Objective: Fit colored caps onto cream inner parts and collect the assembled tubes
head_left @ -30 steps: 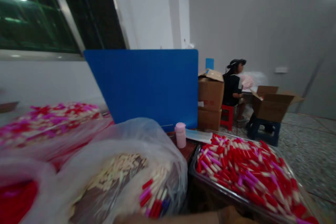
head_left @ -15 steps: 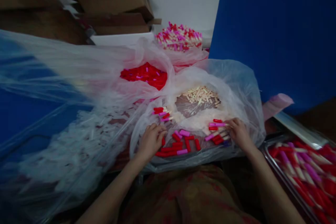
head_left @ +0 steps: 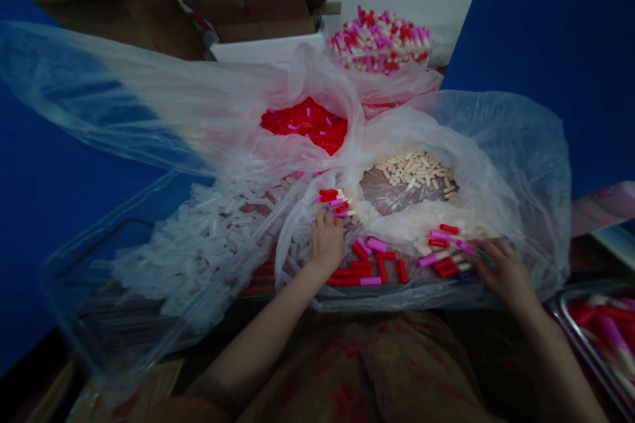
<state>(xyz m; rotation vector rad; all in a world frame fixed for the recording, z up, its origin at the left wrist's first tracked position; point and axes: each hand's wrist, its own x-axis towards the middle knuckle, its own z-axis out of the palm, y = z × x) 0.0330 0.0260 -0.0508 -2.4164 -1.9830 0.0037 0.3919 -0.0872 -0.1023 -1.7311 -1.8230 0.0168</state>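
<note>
With the clear bag (head_left: 526, 152) as reference, left hand (head_left: 327, 239) is over its near-left part, fingers bent, just beside a small bunch of capped sticks (head_left: 342, 205); can't tell whether they pinch anything. Right hand (head_left: 503, 271) is at the bag's near-right part, fingers partly curled, tips at a pink cap (head_left: 464, 246) in a second bunch (head_left: 446, 268); grip unclear. Loose caps (head_left: 381, 269) lie on the bag's near edge, between the hands. Pale sticks (head_left: 417, 168) sit mid-bag. Clear tubes (head_left: 198, 244) are heaped left of the bag, a tray (head_left: 563, 314) right.
</note>
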